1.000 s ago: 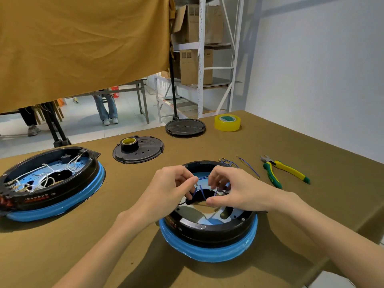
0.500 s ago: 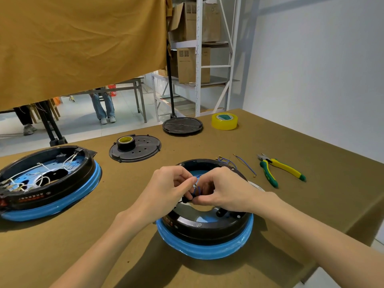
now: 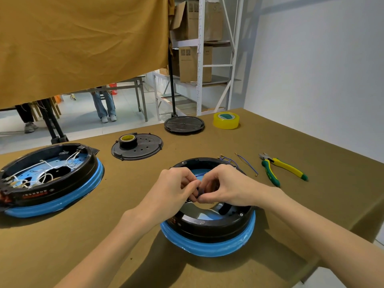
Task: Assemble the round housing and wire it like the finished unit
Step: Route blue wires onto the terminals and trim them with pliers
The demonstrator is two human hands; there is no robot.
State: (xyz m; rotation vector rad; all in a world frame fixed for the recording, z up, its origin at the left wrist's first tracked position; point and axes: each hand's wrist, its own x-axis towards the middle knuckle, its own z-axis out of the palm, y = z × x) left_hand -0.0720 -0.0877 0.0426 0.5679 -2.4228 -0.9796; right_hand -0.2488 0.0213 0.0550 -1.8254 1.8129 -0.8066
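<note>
- Hands first, head view: our left hand (image 3: 176, 188) and right hand (image 3: 225, 187) meet fingertip to fingertip over the open middle of the round housing (image 3: 207, 227), both pinching one thin blue wire (image 3: 200, 174).
- Housing sits flat on the table (image 3: 311, 204) directly under our wrists; neither hand is nearer.
- Wire runs roughly left to right, arching behind the fingers; its ends are hidden.
- Finished unit (image 3: 49, 179) lies well apart on our left, white wiring up.
- Spare wires (image 3: 246, 164) and pliers (image 3: 282, 169) lie right of the housing.
</note>
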